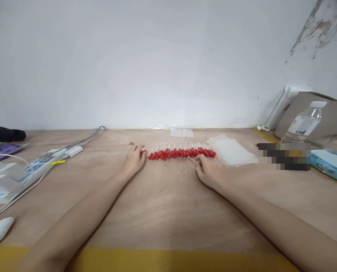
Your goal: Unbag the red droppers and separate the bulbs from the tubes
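Observation:
A row of small red drop-shaped pieces with thin pale stems point(182, 153) lies across the middle of the table, most stems toward the wall. A few thin wires or stems point(184, 168) stick out on the near side. My left hand point(133, 159) rests at the left end of the row, fingers curled, with a bit of red piece point(142, 152) showing at its fingertips. At the row's right part is my right hand point(208, 170), its fingers bent and drawn together against the near edge of the red pieces. Whatever lies between those fingers is hidden.
Clear plastic bags point(233, 151) lie right of the row, and a small white stack point(182, 132) sits by the wall. A power strip point(38, 166) with cables is at left. A water bottle point(304, 122), a beige bag point(335, 117) and a blue packet point(331, 166) are at right.

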{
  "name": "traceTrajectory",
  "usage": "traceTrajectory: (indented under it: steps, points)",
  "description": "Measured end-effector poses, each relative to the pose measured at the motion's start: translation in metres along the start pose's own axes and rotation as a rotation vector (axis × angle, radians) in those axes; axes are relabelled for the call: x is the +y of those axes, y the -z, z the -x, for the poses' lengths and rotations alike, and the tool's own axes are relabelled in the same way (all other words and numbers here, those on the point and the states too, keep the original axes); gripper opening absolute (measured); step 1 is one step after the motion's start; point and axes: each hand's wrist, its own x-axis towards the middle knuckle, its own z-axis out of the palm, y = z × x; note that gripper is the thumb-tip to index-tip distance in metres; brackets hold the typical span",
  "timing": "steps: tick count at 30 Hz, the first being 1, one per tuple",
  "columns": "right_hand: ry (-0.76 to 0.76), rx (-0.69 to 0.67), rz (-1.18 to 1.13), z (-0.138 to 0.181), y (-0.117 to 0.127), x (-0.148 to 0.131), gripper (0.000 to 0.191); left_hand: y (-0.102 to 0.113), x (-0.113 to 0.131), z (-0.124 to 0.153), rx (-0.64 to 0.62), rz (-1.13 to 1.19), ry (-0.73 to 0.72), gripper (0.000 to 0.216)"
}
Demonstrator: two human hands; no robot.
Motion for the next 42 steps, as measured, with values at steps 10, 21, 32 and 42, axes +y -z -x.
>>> traceTrajectory:
  steps: [10, 21, 32, 42]
  points:
    - [0.088, -0.017, 0.048, -0.002, 0.0, -0.01, 0.013, 0.004, 0.01, 0.005, 0.016, -0.106, -0.112, 0.023]
    - [0.153, -0.065, 0.131, 0.002, 0.007, -0.023, 0.026, 0.006, 0.018, 0.007, -0.042, -0.116, -0.106, 0.017]
    - [0.137, -0.061, 0.095, 0.002, 0.006, -0.021, 0.032, 0.003, 0.015, 0.005, 0.022, -0.125, -0.108, 0.01]
    - [0.137, 0.252, -0.003, 0.001, 0.005, -0.015, 0.04, 0.022, 0.029, 0.017, 0.277, 0.079, -0.125, 0.012]
